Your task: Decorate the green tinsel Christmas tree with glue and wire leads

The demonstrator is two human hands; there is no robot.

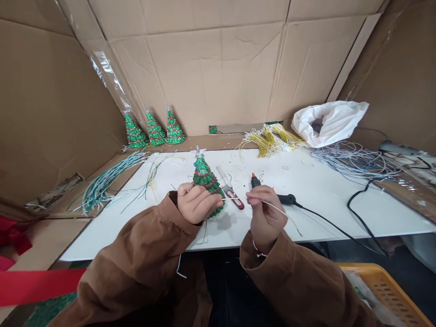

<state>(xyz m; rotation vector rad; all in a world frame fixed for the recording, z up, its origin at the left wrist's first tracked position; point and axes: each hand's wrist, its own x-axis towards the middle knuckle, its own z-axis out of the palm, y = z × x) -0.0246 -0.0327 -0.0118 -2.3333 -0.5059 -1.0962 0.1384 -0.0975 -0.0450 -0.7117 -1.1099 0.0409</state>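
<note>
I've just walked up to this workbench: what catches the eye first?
First, the small glittery green cone-shaped Christmas tree with a silver star, gripped by the left hand at the middle of the white table, while the right hand pinches a thin white wire beside it. Next, three similar green trees stand in a row at the back left against the cardboard wall, and a bundle of yellow wires lies at the table's far edge.

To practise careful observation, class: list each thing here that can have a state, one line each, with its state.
left hand, closed around the small tree
small tree, upright, star on top
right hand, pinching the thin wire
thin wire, stretched between both hands
snips, lying flat
glue gun, lying down, cord attached
three trees, standing upright at the back
white bag, open, slumped
</note>
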